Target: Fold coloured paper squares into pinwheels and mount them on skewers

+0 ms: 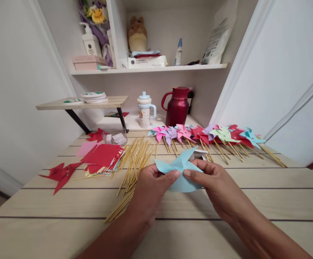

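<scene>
A light blue paper pinwheel is held up over the table between both hands. My left hand grips its left side, thumb pressed near the centre and fingers behind the paper. From the right, my right hand pinches the same pinwheel, its thumb also close to the middle. The folded blades stick out above and below the thumbs. No stick shows on this pinwheel. Just left of my left hand lies a loose pile of thin wooden sticks. Behind the hands is a row of finished pinwheels on sticks.
Stacked coloured paper squares and a red cut paper piece lie at left, near small clear packets. A small raised stand is behind them. A cup and a red jug stand at the back under a shelf.
</scene>
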The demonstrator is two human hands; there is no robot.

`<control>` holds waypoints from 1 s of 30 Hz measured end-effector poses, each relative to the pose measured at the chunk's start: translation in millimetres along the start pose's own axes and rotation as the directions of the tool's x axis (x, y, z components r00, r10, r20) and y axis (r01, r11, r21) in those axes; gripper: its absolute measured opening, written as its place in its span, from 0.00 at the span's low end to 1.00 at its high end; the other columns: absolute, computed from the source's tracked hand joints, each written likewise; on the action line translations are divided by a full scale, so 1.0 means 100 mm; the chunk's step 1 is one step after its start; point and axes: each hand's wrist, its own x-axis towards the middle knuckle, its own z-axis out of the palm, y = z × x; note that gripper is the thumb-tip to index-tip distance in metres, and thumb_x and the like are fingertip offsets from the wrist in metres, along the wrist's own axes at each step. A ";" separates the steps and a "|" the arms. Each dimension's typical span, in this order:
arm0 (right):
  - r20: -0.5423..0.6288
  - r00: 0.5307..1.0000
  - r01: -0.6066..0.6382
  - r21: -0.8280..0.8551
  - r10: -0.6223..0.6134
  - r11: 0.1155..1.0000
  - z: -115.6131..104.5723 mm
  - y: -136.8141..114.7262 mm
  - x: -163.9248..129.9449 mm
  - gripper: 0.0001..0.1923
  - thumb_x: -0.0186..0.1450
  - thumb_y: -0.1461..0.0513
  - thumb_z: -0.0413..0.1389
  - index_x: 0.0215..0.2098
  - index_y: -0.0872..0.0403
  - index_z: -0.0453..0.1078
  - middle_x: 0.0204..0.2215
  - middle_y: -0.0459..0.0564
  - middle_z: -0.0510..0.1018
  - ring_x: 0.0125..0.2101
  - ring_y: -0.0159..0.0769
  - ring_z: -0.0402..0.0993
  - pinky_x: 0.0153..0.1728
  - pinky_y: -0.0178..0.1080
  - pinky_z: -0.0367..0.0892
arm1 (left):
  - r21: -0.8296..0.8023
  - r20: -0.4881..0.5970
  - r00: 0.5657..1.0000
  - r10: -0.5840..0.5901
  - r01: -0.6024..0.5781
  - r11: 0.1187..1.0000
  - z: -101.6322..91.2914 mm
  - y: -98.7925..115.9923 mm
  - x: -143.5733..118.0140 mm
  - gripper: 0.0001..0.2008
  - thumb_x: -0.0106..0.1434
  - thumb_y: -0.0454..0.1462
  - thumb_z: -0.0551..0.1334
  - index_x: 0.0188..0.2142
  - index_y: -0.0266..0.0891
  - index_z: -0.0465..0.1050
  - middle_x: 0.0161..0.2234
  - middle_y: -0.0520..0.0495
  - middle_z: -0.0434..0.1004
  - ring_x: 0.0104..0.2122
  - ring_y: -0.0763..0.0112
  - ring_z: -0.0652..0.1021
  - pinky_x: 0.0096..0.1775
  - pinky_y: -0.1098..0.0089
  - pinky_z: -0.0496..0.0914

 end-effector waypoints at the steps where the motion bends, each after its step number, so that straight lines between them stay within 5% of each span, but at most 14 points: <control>1: 0.007 1.000 -0.003 -0.002 0.003 1.000 0.01 0.00 0.00 0.11 0.54 0.55 0.67 0.27 0.54 0.76 0.23 0.45 0.76 0.25 0.31 0.66 0.31 0.36 0.61 | 0.003 -0.015 1.000 -0.003 0.003 1.000 0.00 -0.01 0.00 0.14 0.52 0.41 0.72 0.35 0.34 0.80 0.34 0.43 0.84 0.31 0.68 0.79 0.37 0.69 0.72; 12: -0.029 1.000 -0.003 -0.001 0.002 1.000 0.01 -0.01 -0.01 0.11 0.54 0.54 0.67 0.29 0.53 0.77 0.24 0.47 0.76 0.26 0.34 0.67 0.31 0.37 0.62 | -0.047 0.031 1.000 -0.003 0.004 0.999 0.02 0.00 -0.01 0.13 0.53 0.40 0.72 0.37 0.36 0.82 0.34 0.43 0.84 0.34 0.66 0.80 0.40 0.68 0.72; 25: -0.016 1.000 0.004 0.009 -0.004 1.000 0.05 0.01 -0.02 0.12 0.54 0.54 0.68 0.28 0.53 0.77 0.23 0.46 0.76 0.25 0.32 0.66 0.30 0.37 0.61 | -0.032 -0.029 0.998 -0.053 0.052 0.998 0.01 -0.02 0.02 0.13 0.52 0.40 0.72 0.35 0.34 0.81 0.32 0.43 0.82 0.31 0.67 0.78 0.37 0.68 0.70; 30: -0.017 0.998 0.061 -0.022 -0.062 0.998 0.03 0.04 0.00 0.15 0.58 0.50 0.65 0.36 0.51 0.78 0.31 0.48 0.79 0.31 0.36 0.70 0.33 0.37 0.65 | 0.027 -0.110 0.993 -0.048 0.051 0.998 0.00 -0.03 0.04 0.13 0.52 0.41 0.71 0.32 0.33 0.80 0.28 0.45 0.80 0.26 0.71 0.73 0.32 0.70 0.66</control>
